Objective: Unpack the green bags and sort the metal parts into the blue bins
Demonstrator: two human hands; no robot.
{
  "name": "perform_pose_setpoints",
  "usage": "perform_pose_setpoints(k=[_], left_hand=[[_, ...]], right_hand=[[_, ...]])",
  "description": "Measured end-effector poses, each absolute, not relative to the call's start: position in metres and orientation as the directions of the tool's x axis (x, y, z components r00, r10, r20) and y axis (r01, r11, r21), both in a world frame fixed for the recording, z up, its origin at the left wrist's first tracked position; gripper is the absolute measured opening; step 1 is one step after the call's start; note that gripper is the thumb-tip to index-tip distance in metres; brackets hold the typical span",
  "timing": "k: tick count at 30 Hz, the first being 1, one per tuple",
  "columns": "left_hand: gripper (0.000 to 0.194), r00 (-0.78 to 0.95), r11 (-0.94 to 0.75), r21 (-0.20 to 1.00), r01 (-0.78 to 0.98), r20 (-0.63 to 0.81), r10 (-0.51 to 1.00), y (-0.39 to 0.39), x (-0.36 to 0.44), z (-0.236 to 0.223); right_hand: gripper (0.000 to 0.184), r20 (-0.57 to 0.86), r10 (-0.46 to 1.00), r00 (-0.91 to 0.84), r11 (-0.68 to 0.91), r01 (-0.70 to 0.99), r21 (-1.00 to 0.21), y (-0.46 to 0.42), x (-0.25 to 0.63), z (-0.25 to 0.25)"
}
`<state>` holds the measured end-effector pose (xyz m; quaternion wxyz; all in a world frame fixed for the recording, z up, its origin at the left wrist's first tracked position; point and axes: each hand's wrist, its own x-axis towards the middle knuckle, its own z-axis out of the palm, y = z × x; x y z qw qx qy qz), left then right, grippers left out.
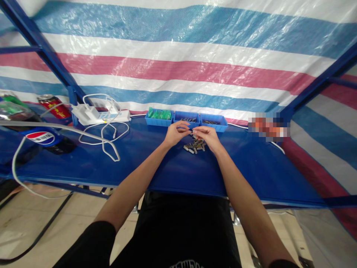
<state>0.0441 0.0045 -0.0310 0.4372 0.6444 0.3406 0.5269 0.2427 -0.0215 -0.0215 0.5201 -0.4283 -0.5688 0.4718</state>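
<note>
My left hand (177,133) and my right hand (206,136) meet over the blue table, their fingertips pinched close together. A tiny part seems to be between them, too small to name. Just below the fingers lies a loose pile of small metal pieces (195,146), some silvery cylinders and some thin brassy pins. Behind my hands stand three blue bins in a row. Green pieces fill the left bin (158,121), small grey metal parts lie in the middle bin (178,117), and dark thin parts are in the right bin (219,128).
On the left are a power strip (122,116) with tangled white cables (103,139), a cola bottle (52,138) and a red can (55,107). A pixelated orange item (267,127) is at the right. Blue frame posts and a striped sheet (178,69) enclose the table (184,176).
</note>
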Motion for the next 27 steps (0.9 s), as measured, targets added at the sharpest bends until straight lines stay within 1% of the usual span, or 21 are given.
perform_pose_setpoints(k=[4,7,9,12,15,17,19,23,27], left_hand=[[0.038,0.226,-0.441,0.895,0.066,0.417,0.881,0.004,0.046,-0.034],[0.026,0.257,-0.502,0.841,0.202,0.449,0.855,0.001,0.045,-0.035],[0.019,0.36,-0.577,0.763,0.291,0.471,0.805,-0.002,0.045,-0.032],[0.022,0.571,-0.721,0.613,0.323,0.482,0.665,-0.008,0.045,-0.026],[0.026,0.711,-0.816,0.512,0.269,0.466,0.527,-0.012,0.048,-0.023],[0.027,0.746,-0.84,0.473,0.265,0.451,0.489,-0.012,0.049,-0.024],[0.028,0.747,-0.845,0.439,0.306,0.439,0.499,-0.011,0.048,-0.025],[0.025,0.703,-0.815,0.367,0.449,0.417,0.575,-0.003,0.04,-0.029],[0.02,0.636,-0.755,0.38,0.535,0.407,0.656,0.004,0.031,-0.032]], right_hand=[[0.038,0.183,0.979,-0.088,0.183,-0.009,-0.983,-0.019,0.241,-0.025],[0.041,0.198,0.98,0.019,0.198,0.0,-0.98,-0.014,0.243,-0.028],[0.044,0.228,0.965,0.131,0.229,0.005,-0.973,-0.01,0.247,-0.029],[0.053,0.27,0.929,0.252,0.281,-0.005,-0.96,-0.005,0.255,-0.03],[0.07,0.277,0.925,0.262,0.285,0.004,-0.958,-0.003,0.264,-0.032],[0.076,0.26,0.929,0.265,0.263,0.023,-0.964,-0.001,0.268,-0.034],[0.073,0.246,0.93,0.272,0.246,0.035,-0.969,0.0,0.269,-0.035],[0.065,0.242,0.936,0.257,0.235,0.057,-0.97,0.002,0.268,-0.037],[0.062,0.225,0.944,0.241,0.221,0.047,-0.974,0.001,0.265,-0.037]])
